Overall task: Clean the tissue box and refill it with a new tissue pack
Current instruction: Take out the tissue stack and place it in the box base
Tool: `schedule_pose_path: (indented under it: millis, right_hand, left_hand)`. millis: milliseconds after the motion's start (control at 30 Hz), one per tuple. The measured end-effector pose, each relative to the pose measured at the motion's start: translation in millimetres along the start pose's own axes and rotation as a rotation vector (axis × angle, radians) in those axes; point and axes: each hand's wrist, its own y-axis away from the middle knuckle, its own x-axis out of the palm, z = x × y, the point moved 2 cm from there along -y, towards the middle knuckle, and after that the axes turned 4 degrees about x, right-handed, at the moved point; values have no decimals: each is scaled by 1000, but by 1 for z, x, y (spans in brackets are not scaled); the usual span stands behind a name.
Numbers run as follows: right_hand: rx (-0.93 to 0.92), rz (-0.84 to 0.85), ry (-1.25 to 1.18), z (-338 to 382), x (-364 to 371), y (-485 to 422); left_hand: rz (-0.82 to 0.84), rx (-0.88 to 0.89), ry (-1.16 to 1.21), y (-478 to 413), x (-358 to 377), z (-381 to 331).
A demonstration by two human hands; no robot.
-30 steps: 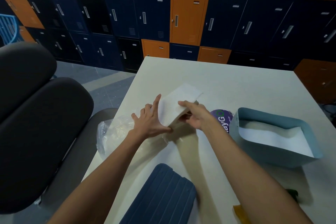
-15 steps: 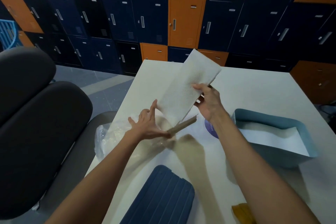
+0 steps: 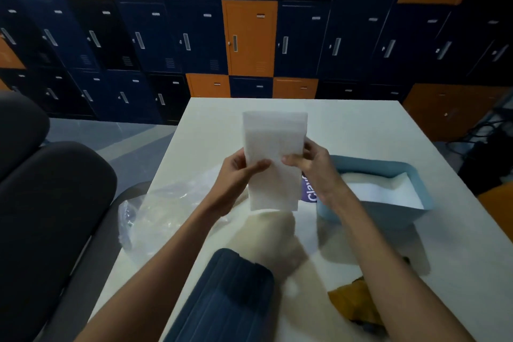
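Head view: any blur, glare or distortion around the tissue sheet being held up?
Head view: dim light, no glare; the tissue sheet, pinched by the left hand and right hand, is brightest and fairly sharp. Head view: soft, smeared shadows fall on the table beneath it, and the lockers bow from the wide-angle lens.

A wall of dark blue and orange lockers (image 3: pixel 177 39) stands behind the white table (image 3: pixel 349 125). A black chair (image 3: pixel 52 203) sits by its left edge on grey floor (image 3: pixel 111 130).
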Motion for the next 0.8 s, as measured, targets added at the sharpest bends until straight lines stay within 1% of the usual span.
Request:
schedule_pose_path:
  millis: [100, 167, 267, 433, 600, 700, 800]
  right_hand:
    - [27, -52, 203, -28, -3, 10]
    - [49, -65, 262, -43, -3, 14]
    - [83, -100, 267, -56, -1, 18]
    - [110, -86, 262, -65, 3, 24]
    - [64, -65, 192, -47, 0, 22]
    - [24, -62, 158, -35, 3, 20]
    - [8, -73, 86, -26, 5, 18]
  left_hand:
    - [-21, -20, 10, 7, 4, 20]
    - [-39, -32, -10, 10, 8, 25]
    - [-69, -52, -60, 11, 13, 27]
    - [-112, -76, -72, 16, 17, 31]
    - [-175, -61, -6, 14, 9, 23]
    - [-176, -25, 36, 10, 10, 16]
    - [-166, 20, 18, 6, 13, 11]
